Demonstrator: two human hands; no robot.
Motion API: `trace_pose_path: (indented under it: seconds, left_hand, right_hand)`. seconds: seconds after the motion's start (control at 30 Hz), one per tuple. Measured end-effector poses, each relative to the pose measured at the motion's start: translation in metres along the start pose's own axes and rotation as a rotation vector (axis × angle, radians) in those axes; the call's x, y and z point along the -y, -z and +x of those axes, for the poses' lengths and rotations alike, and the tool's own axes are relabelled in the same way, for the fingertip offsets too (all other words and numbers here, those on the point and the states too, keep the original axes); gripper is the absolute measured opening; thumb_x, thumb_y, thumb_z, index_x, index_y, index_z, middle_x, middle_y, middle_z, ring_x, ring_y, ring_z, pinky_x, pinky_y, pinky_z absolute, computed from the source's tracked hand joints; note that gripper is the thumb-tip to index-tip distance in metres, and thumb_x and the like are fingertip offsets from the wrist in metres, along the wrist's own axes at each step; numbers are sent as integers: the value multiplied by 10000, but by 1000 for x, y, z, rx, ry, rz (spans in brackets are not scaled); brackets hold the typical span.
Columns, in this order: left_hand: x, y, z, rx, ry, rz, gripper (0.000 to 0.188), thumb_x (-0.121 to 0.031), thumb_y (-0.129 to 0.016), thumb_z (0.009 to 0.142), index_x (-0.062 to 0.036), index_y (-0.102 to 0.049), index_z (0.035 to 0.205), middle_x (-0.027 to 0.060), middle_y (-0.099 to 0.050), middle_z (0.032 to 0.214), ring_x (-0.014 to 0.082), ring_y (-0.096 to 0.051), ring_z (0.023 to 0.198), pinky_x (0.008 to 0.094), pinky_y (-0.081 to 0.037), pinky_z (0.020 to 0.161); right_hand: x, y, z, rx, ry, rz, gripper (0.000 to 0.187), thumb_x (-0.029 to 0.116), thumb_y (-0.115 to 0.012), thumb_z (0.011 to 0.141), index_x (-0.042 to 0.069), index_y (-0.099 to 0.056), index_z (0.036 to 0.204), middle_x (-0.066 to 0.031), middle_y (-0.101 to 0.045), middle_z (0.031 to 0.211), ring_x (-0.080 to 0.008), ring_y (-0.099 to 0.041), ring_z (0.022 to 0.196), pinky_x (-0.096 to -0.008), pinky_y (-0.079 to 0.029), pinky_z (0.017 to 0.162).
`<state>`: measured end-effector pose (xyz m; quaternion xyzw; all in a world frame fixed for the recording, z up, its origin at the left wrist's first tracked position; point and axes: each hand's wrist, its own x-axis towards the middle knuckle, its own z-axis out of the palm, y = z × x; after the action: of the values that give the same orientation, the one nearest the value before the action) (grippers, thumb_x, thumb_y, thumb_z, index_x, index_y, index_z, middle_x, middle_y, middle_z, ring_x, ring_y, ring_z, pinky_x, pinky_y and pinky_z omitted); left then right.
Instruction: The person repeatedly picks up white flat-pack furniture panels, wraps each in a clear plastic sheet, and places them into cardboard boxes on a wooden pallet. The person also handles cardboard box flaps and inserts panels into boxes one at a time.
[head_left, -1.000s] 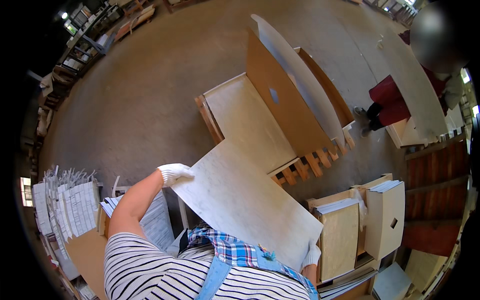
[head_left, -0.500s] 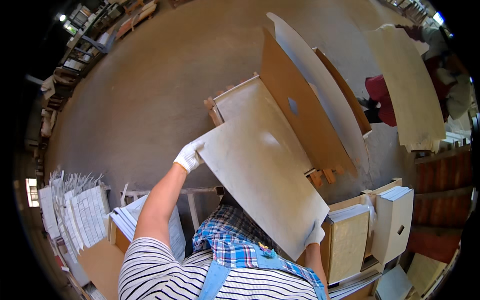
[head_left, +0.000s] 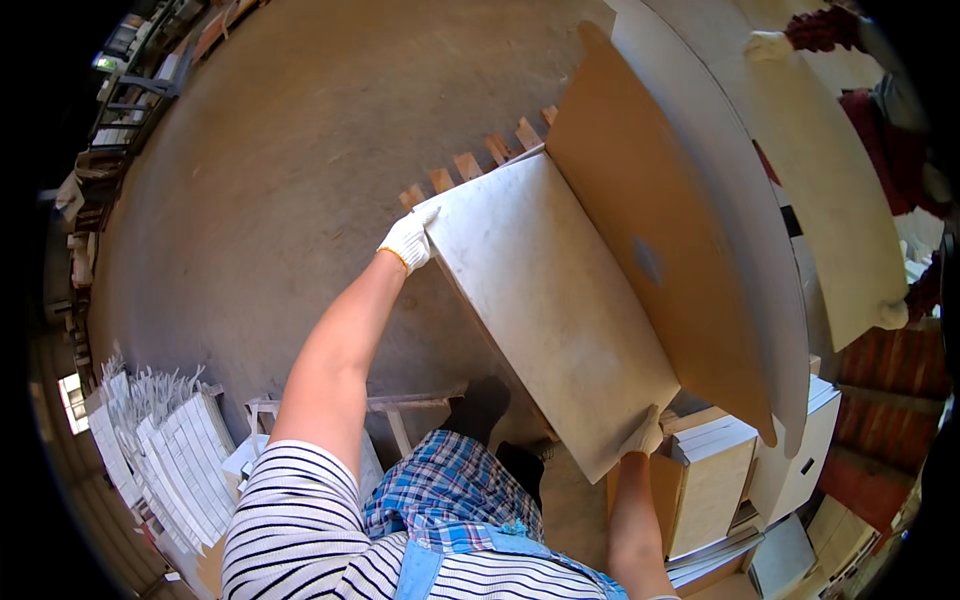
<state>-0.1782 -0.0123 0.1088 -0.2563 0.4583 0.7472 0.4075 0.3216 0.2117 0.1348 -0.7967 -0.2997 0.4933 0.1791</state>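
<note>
A large whitish rectangular panel (head_left: 555,310) lies tilted between my hands, low over a wooden pallet (head_left: 468,166). My left hand (head_left: 406,241), in a white knit glove, is closed on the panel's far left corner. At the near right corner my right hand (head_left: 643,434), gloved too, grips the edge. Along the panel's right side stands a tall brown board (head_left: 650,210) with a small diamond-shaped cutout. A pale sheet (head_left: 740,190) stands behind that board. What lies beneath the panel is mostly hidden.
On the right, a person in gloves holds a long cream panel (head_left: 835,190). Boxes with white sheets (head_left: 712,480) stand at the lower right. Bundled white strips (head_left: 165,450) are at the lower left, near a metal frame (head_left: 400,405). Concrete floor (head_left: 300,130) stretches ahead.
The panel has moved forward and lined up over the pallet, both hands still on it. The boards now appear larger and nearer. The other person's panel has come closer to them.
</note>
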Motion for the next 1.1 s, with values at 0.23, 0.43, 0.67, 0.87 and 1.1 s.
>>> trace_pose_path:
  seconds: [0.23,0.43,0.67,0.87,1.1]
  left_hand:
    - [-1,26,63,33,-7,5,242,-141,-588,977,-33,-634,1189,96,-669,1183,236,-629,1086,381,-502,992]
    - [4,34,69,-59,-41,-35,295,-153,-583,980,-36,-594,1251,102,-641,1237,252,-600,1142,394,-493,1007]
    - [91,20,4,-10,16,-35,435,-289,-458,1034,-43,-469,1393,120,-550,1380,284,-524,1252,461,-436,1068]
    - [202,33,-34,-231,213,201,483,-289,-533,1006,-67,-399,1414,126,-528,1400,326,-545,1241,589,-444,994]
    - [203,16,-28,-383,181,316,567,-352,-578,970,-32,-406,1406,160,-525,1393,370,-523,1258,588,-442,992]
  right_hand:
    - [-14,-26,3,-48,43,-65,530,400,-628,939,-86,-652,1148,-89,-682,1013,-204,-601,868,-343,-487,796]
    - [-26,-34,13,34,24,-79,610,466,-576,945,-86,-618,1200,-124,-663,1106,-227,-603,950,-340,-474,870]
    - [-62,-29,74,15,131,-504,659,541,-475,979,-90,-654,1048,-155,-681,892,-248,-637,793,-379,-499,727]
    - [-71,-30,94,172,120,-632,654,542,-451,969,-77,-654,1030,-185,-690,922,-284,-657,758,-414,-511,710]
    - [-8,3,76,428,230,-719,396,358,-540,958,-25,-640,971,-56,-626,748,-189,-592,620,-321,-474,567]
